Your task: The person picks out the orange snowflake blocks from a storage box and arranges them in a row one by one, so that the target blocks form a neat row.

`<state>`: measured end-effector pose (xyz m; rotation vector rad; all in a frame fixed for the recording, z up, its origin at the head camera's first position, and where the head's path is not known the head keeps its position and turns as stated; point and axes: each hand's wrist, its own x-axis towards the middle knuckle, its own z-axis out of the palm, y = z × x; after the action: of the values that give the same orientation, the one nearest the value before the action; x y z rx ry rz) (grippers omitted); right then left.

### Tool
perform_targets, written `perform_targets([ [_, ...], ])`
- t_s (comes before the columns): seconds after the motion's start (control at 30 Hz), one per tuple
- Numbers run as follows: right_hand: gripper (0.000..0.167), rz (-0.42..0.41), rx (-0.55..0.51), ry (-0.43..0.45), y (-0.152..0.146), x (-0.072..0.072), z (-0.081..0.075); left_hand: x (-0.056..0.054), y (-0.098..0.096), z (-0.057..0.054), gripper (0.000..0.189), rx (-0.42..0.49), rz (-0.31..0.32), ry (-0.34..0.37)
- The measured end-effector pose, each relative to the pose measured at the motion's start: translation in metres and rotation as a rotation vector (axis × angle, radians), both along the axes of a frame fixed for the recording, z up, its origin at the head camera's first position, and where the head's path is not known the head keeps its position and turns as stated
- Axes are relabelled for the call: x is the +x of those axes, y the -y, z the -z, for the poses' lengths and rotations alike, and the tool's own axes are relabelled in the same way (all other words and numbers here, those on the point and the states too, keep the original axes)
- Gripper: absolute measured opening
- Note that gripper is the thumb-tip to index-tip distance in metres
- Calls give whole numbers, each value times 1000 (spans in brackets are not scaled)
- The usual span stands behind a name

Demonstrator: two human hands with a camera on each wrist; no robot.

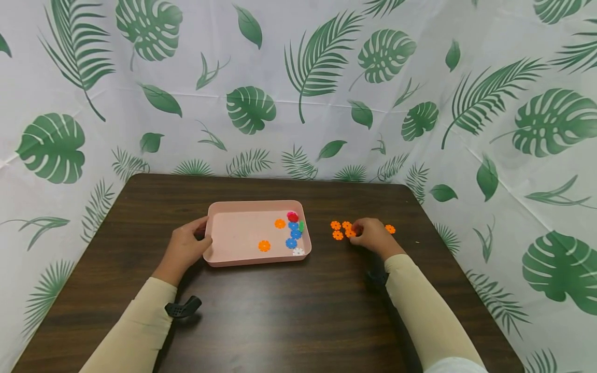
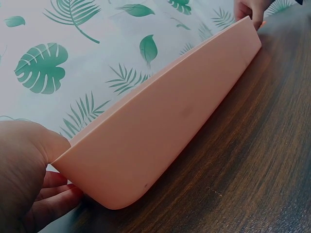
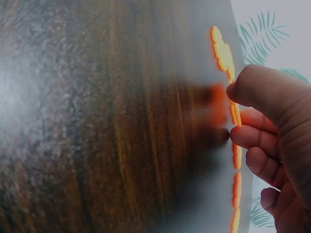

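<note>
My left hand (image 1: 185, 246) holds the left end of a shallow pink tray (image 1: 238, 230). In the left wrist view, its thumb lies at the rim and its fingers are against the tray's outer side. Within the tray are flower-shaped plastic discs: orange discs (image 1: 264, 246), blue discs (image 1: 291, 243), a green disc (image 1: 301, 226), pinkish-red discs (image 1: 292, 216) and a white disc (image 1: 298, 252). Right of the tray, my right hand (image 1: 377, 239) pinches an orange disc (image 3: 235, 112) between thumb and fingertips at table level. Other orange discs (image 1: 336, 225) lie beside those fingertips.
Another orange disc (image 1: 390, 229) lies just beyond the right hand. Everything stands on a dark wood-grain table (image 1: 280, 311). A white leaf-print cloth (image 1: 196, 114) hangs behind and beside the table. A black strap device (image 1: 183, 307) sits at the left wrist.
</note>
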<state>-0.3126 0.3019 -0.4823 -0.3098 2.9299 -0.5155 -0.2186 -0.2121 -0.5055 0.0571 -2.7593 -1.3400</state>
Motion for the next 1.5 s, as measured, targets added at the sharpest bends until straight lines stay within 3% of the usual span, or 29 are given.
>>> perform_targets([
  [0.5, 24, 1, -13, 1, 0, 1, 2, 0, 1, -1, 64, 6, 2, 20],
  [0.73, 30, 9, -19, 4, 0, 0, -3, 0, 1, -1, 65, 7, 2, 27],
  [1.17, 49, -19, -111, -56, 10, -14, -38, -2, 2, 2, 62, -4, 4, -9],
  [1.5, 55, -90, -163, -108, 52, -22, -68, -1, 1, 0, 62, 2, -1, -10],
])
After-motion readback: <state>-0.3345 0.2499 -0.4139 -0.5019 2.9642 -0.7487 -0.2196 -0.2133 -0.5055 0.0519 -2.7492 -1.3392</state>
